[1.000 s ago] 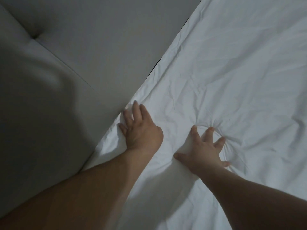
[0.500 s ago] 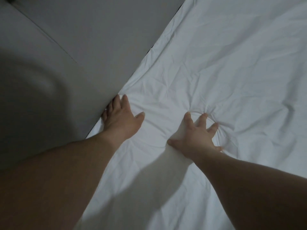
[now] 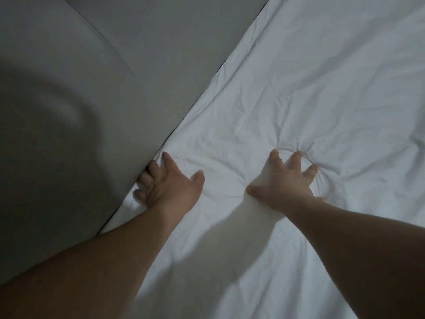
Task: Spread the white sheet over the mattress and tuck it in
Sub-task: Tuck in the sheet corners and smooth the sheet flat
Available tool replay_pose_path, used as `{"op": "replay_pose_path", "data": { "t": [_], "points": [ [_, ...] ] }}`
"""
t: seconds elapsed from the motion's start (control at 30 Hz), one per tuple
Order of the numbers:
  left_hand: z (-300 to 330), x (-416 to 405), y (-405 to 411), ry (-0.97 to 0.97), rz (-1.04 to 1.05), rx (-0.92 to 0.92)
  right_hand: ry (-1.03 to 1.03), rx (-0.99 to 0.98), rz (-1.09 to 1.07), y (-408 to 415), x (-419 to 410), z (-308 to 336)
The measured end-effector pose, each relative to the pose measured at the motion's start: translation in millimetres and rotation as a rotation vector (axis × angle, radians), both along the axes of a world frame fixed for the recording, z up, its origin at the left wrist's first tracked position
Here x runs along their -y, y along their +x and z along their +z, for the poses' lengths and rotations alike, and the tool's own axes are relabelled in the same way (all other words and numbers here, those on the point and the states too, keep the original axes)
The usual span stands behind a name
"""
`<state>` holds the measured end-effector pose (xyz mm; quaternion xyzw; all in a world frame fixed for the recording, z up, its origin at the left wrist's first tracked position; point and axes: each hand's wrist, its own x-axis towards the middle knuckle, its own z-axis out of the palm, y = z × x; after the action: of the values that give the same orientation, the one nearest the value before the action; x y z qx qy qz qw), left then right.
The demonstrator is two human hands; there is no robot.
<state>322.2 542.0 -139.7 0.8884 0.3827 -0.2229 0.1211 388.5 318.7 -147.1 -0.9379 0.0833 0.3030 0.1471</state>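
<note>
The white sheet point(image 3: 310, 93) covers the mattress across the right and lower part of the view, creased in many places. My left hand point(image 3: 170, 185) lies flat on the sheet's edge, its fingertips pushed against the grey padded headboard point(image 3: 142, 65) where sheet and headboard meet. My right hand point(image 3: 287, 180) presses down on the sheet with fingers spread, and wrinkles radiate from a dent under it. Neither hand grips cloth. The mattress itself is hidden under the sheet.
The grey upholstered headboard fills the upper left, with a seam running diagonally across it. A narrow dark gap point(image 3: 220, 67) runs along the line between headboard and sheet. My forearms cast shadows on the sheet near the bottom.
My left hand slid left along the sheet's edge, closer to the headboard, and its fingers now push into the gap. My right hand stays pressed on the same dent.
</note>
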Motion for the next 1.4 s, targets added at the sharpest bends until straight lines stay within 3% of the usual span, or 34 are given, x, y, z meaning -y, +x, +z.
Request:
{"op": "replay_pose_path", "data": {
  "t": [0.1, 0.2, 0.37, 0.53, 0.7, 0.8, 0.87, 1.0, 1.07, 1.13, 1.23, 1.33, 1.4],
  "points": [
    [-1, -7, -19, 0.021, -0.083, 0.144, 0.006, 0.025, 0.011, 0, 1, -7],
    [0, -2, -53, 0.046, -0.301, 0.289, -0.008, 0.052, 0.021, 1, 2, -12],
    [-19, -15, -80, -0.034, -0.450, 0.077, -0.009, 0.029, 0.035, 2, 3, -12],
    [-24, -14, -81, 0.011, -0.471, 0.044, -0.052, 0.072, 0.058, -4, -1, -6],
    [0, 25, -101, 0.069, -0.640, 0.286, 0.094, 0.260, -0.042, -36, 9, 13],
    [-2, 44, -128, 0.002, -0.759, 0.135, 0.202, 0.445, -0.095, -77, 28, 23],
    [-8, 43, -134, -0.006, -0.794, -0.031, 0.146, 0.475, -0.092, -105, 49, 31],
    [8, 46, -120, -0.020, -0.783, -0.181, 0.016, 0.372, -0.189, -156, 95, 41],
    [19, 57, -117, -0.009, -0.746, -0.124, -0.046, 0.290, -0.248, -181, 117, 44],
    [22, 63, -123, -0.013, -0.774, -0.125, -0.049, 0.150, -0.287, -206, 135, 44],
    [22, 67, -136, -0.028, -0.865, -0.270, -0.009, -0.057, -0.231, -241, 156, 44],
    [27, 81, -139, 0.020, -0.815, -0.155, -0.019, -0.057, -0.223, -266, 173, 49],
    [28, 87, -141, -0.029, -0.833, -0.257, -0.017, -0.094, -0.234, -274, 183, 51]
  ]
}}
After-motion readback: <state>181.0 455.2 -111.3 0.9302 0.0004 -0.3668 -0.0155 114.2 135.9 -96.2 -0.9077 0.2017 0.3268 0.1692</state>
